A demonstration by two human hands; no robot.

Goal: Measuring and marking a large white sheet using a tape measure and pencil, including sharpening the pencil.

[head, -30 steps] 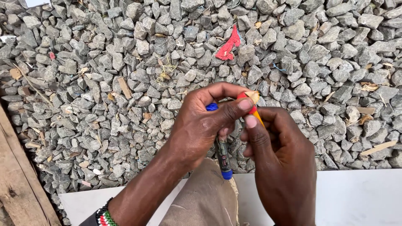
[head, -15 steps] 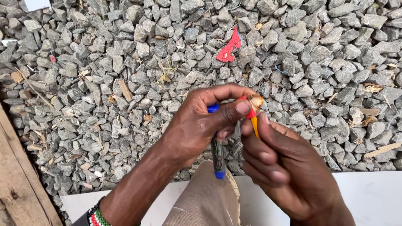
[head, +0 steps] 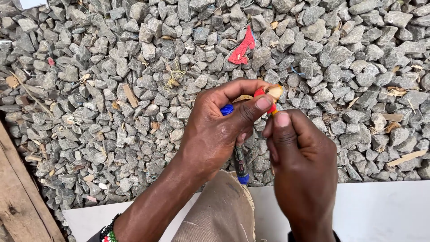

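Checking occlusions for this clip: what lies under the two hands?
Under the left hand and right hand lies grey gravel, with a white board nearer the person. A blue-capped marker runs through the left hand; its middle is covered. The ground directly beneath is hidden.

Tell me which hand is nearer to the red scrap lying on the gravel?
Left. The left hand lies just below the red scrap, its fingers reaching up toward it. The right hand sits lower and further to the right.

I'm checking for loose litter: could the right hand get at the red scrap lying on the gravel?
Probably yes, but not as it is: the right hand is gripping the pencil with the left hand. The red scrap lies uncovered on the gravel just beyond.
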